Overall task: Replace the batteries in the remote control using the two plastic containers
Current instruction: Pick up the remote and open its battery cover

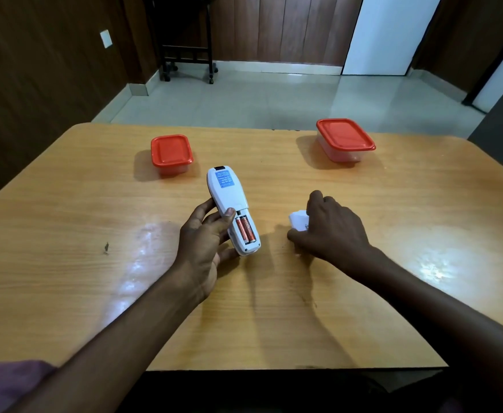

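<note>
White plastic remote control, orange batteries exposed, sits gripped in my left hand; my right hand's fingers close on its white battery cover against the wooden tabletop.

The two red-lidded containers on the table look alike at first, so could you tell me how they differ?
The left container looks smaller and squarer; the right container looks larger and more oblong. The left one sits nearer the remote; the right one stands farther back, near the table's far edge. Both have clear bodies and closed red lids, untouched by either hand.
</note>
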Demonstrator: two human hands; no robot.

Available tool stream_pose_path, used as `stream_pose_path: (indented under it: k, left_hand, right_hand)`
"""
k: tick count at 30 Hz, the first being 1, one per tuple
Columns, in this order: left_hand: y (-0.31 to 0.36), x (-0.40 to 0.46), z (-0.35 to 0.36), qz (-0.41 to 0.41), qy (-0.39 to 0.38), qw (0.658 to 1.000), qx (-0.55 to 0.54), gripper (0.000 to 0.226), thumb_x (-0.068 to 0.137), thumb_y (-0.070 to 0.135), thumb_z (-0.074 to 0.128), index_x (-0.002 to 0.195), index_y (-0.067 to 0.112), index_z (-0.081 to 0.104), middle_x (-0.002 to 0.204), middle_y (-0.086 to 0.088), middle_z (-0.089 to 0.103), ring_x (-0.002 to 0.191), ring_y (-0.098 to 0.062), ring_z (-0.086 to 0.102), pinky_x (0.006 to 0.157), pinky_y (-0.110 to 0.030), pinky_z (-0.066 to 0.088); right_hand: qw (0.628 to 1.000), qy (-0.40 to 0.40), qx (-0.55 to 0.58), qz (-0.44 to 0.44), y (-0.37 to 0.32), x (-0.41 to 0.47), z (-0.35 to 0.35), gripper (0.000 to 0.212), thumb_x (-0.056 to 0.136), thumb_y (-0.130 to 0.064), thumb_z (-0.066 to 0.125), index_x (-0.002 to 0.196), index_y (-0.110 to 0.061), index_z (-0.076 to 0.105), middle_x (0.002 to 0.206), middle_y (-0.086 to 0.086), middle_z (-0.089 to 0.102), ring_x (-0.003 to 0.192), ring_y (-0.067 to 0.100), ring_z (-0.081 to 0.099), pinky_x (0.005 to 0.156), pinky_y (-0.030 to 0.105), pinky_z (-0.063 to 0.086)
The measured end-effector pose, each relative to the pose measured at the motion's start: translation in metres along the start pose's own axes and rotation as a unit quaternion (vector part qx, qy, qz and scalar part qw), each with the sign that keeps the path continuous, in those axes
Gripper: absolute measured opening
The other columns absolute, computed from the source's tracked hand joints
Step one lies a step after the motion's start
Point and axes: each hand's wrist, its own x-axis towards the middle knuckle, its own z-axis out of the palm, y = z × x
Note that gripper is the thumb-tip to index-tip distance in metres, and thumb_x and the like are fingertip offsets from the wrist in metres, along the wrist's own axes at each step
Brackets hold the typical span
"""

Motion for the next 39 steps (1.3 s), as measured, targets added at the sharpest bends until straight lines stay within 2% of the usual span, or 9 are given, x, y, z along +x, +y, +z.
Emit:
stream_pose_path:
  k: [6, 8, 11, 14, 17, 25, 31, 35, 39]
  left_hand:
    - [-0.001, -0.001, 0.0, -0.005, -0.007, 1.0, 0.012, 0.044, 0.094, 0.009, 0.066, 0.134, 0.024, 0.058, 0.107, 0.001, 0.076, 0.096, -0.023, 0.072, 0.072, -0.045, 0.06]
    - [0.0, -0.001, 0.0, -0.005, -0.008, 1.0, 0.016, 0.044, 0.093, 0.009, 0.067, 0.134, 0.024, 0.058, 0.11, -0.001, 0.076, 0.098, -0.025, 0.072, 0.073, -0.047, 0.061]
    - [0.0, -0.002, 0.001, -0.005, -0.012, 1.0, 0.023, 0.044, 0.093, 0.008, 0.067, 0.134, 0.024, 0.058, 0.114, -0.005, 0.076, 0.102, -0.026, 0.073, 0.073, -0.049, 0.062]
    - [0.001, -0.003, 0.001, -0.004, -0.021, 0.999, 0.042, 0.043, 0.093, 0.009, 0.067, 0.132, 0.026, 0.059, 0.112, -0.006, 0.077, 0.095, -0.025, 0.075, 0.069, -0.047, 0.063]
    - [0.0, -0.006, 0.002, 0.0, -0.042, 0.997, 0.063, 0.041, 0.093, 0.008, 0.065, 0.128, 0.028, 0.061, 0.109, -0.006, 0.078, 0.09, -0.026, 0.076, 0.07, -0.049, 0.062]
    - [-0.002, -0.012, 0.004, 0.022, -0.066, 0.992, 0.108, 0.037, 0.096, 0.012, 0.064, 0.129, 0.027, 0.062, 0.11, -0.004, 0.078, 0.103, -0.031, 0.074, 0.077, -0.056, 0.062]
    - [-0.002, -0.014, 0.004, 0.046, -0.064, 0.988, 0.132, 0.037, 0.096, 0.014, 0.066, 0.13, 0.026, 0.061, 0.108, 0.002, 0.079, 0.097, -0.025, 0.076, 0.069, -0.044, 0.063]
    - [-0.001, -0.015, 0.004, 0.043, -0.072, 0.99, 0.111, 0.036, 0.096, 0.013, 0.065, 0.13, 0.024, 0.061, 0.11, -0.001, 0.078, 0.095, -0.024, 0.076, 0.061, -0.038, 0.06]
    - [-0.003, -0.015, 0.006, 0.043, -0.073, 0.99, 0.112, 0.037, 0.096, 0.012, 0.066, 0.13, 0.023, 0.06, 0.108, -0.002, 0.078, 0.09, -0.022, 0.076, 0.063, -0.04, 0.06]
  right_hand:
    - [0.993, 0.033, -0.116, -0.016, 0.004, 0.008, -0.002, 0.037, 0.095, -0.047, 0.053, 0.076, -0.016, 0.046, 0.085, 0.0, 0.047, 0.069, 0.026, 0.048, 0.049, 0.028, 0.02]
    - [0.992, 0.049, -0.11, -0.042, -0.001, 0.005, -0.003, 0.038, 0.093, -0.046, 0.055, 0.069, -0.017, 0.05, 0.085, 0.0, 0.051, 0.068, 0.025, 0.05, 0.049, 0.027, 0.023]
    - [0.99, 0.053, 0.023, -0.13, -0.01, -0.007, -0.003, 0.022, 0.087, -0.043, 0.065, 0.086, -0.022, 0.07, 0.088, -0.007, 0.063, 0.077, 0.017, 0.061, 0.06, 0.03, 0.043]
    - [0.956, 0.033, 0.176, -0.233, -0.02, -0.019, -0.001, 0.016, 0.085, -0.036, 0.069, 0.097, -0.025, 0.072, 0.088, -0.012, 0.063, 0.065, 0.008, 0.06, 0.063, 0.036, 0.054]
    - [0.937, 0.027, 0.197, -0.287, -0.026, -0.026, 0.004, 0.017, 0.089, -0.035, 0.065, 0.101, -0.024, 0.067, 0.092, -0.012, 0.059, 0.059, 0.01, 0.061, 0.06, 0.039, 0.054]
    - [0.935, 0.034, 0.207, -0.286, -0.024, -0.023, 0.011, 0.019, 0.092, -0.031, 0.059, 0.107, -0.021, 0.059, 0.095, -0.011, 0.054, 0.066, 0.006, 0.053, 0.062, 0.045, 0.055]
    - [0.931, 0.007, 0.235, -0.279, -0.026, -0.022, 0.008, 0.018, 0.087, -0.034, 0.058, 0.101, -0.024, 0.058, 0.087, -0.01, 0.059, 0.07, 0.009, 0.059, 0.061, 0.045, 0.054]
    - [0.929, 0.015, 0.235, -0.286, -0.033, -0.025, 0.005, 0.019, 0.083, -0.029, 0.06, 0.097, -0.016, 0.055, 0.078, -0.007, 0.059, 0.064, 0.016, 0.056, 0.057, 0.046, 0.052]
    - [0.93, 0.008, 0.25, -0.269, -0.035, -0.024, 0.002, 0.023, 0.082, -0.023, 0.066, 0.091, -0.014, 0.047, 0.074, -0.007, 0.055, 0.064, 0.018, 0.055, 0.058, 0.048, 0.05]
